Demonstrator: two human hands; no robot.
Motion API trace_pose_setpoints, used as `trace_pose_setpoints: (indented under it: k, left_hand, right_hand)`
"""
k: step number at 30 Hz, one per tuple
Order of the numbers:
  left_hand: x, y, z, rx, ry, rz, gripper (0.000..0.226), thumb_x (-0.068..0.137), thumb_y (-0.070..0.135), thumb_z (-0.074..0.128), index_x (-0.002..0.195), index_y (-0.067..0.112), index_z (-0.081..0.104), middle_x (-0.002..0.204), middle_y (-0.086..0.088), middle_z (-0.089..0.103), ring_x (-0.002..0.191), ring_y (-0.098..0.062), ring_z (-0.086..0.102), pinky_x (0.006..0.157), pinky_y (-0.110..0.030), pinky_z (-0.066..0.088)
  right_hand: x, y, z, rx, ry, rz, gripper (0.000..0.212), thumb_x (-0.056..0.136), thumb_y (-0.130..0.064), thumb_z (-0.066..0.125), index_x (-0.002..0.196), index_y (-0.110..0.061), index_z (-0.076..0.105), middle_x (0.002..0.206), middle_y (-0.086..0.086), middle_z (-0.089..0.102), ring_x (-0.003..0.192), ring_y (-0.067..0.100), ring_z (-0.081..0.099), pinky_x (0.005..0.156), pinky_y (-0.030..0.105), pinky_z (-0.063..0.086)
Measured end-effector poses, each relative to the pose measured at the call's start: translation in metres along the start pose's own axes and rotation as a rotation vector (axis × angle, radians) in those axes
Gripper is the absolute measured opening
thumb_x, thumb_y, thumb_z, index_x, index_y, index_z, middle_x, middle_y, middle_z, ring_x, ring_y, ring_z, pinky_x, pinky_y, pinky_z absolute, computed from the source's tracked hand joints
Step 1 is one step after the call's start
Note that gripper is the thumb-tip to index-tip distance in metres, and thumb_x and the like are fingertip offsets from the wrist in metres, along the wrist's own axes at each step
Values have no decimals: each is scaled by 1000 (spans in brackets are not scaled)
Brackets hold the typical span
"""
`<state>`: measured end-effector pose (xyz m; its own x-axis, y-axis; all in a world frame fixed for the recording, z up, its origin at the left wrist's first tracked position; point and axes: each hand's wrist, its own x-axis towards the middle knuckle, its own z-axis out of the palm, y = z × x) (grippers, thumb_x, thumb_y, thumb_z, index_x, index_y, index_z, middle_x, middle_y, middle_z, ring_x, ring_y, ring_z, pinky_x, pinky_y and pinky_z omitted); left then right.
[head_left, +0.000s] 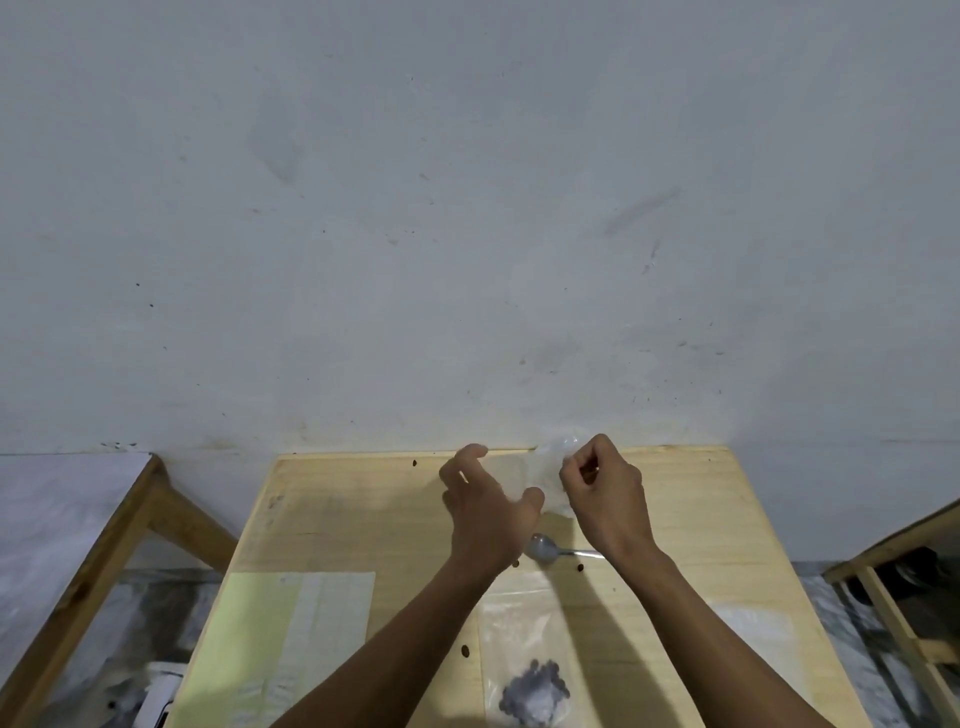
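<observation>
While your right hand (605, 493) pinches the top edge of the small clear bag (545, 467) at the middle of the frame, above the far edge of the wooden table (363, 519), your left hand (485, 512) is spread beside it, fingers curved, thumb at the bag's lower corner. It looks placed to pull the mouth apart, though I can't tell if it touches. The spoon (543, 548) lies just below your wrists, bowl towards the left, likely parked within reach for scooping. Lower centre, a filled bag of dark seeds (535, 686) lies flat, set aside near you.
</observation>
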<state>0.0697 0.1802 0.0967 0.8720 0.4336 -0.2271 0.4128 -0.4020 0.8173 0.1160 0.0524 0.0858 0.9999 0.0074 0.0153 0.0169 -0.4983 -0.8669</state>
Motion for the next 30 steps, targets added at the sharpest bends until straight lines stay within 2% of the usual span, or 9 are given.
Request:
trace_pose_setpoints:
  k: [3,6,9,12,15,17,19,24,30]
  left_hand:
    - [-1,-4,0,70,-67,152,68,77,32,58,141,21,38,143,0,34,127,-21,40,97,-24,31]
    - [-1,-10,1,120,-158,185,54,75,39,48,125,20,55,133,3,54,115,-16,53,93,-28,42]
    - [-6,-12,-1,119,-150,240,64,72,51,43,128,21,55,126,7,58,113,-14,54,98,-37,46]
    - [-6,-21,-4,178,-136,417,70,76,65,52,131,23,51,114,16,55,108,-11,52,95,-36,44]
    - [-5,-35,-3,407,-102,588,89,66,73,65,138,26,41,111,20,46,109,-13,47,95,-35,40]
    - [-2,-48,4,471,-69,600,95,65,72,66,141,25,35,119,16,49,114,-14,47,99,-39,39]
    - [-2,-58,10,472,-17,591,90,68,66,68,140,22,37,123,12,51,116,-15,49,99,-40,40]
    - [-5,-68,13,402,74,606,67,81,46,55,140,19,40,133,4,51,121,-17,50,104,-42,41]
    - [-8,-65,23,441,34,492,96,70,74,59,146,24,29,144,12,41,137,-10,34,117,-46,24]
  right_hand:
    - [-2,1,1,43,-33,24,18,89,-18,57,74,-15,48,68,5,61,67,28,62,65,47,56]
    - [-1,2,-2,77,3,71,15,88,-12,55,76,-7,47,73,16,60,68,36,60,59,50,55]
    - [0,1,-5,97,12,104,14,85,-11,55,78,-3,47,79,22,59,71,39,58,59,50,55]
    - [1,3,-8,197,-28,214,13,75,-18,56,73,-9,46,81,25,57,72,43,62,64,56,57]
    - [1,7,-8,294,-60,311,13,73,-19,56,69,-13,46,76,28,57,69,43,64,71,60,56]
    - [1,7,-7,369,-84,338,13,80,-9,56,72,-9,46,74,17,50,66,33,55,69,61,57]
    - [1,7,-5,432,-105,368,16,84,-1,54,73,-9,47,75,11,46,70,27,48,70,62,57]
    - [4,16,-7,467,-149,443,18,84,-2,57,71,-10,47,80,14,52,70,28,51,78,68,52]
    - [9,20,-2,534,-155,468,19,87,-1,56,73,-9,47,88,17,55,70,31,59,78,64,55]
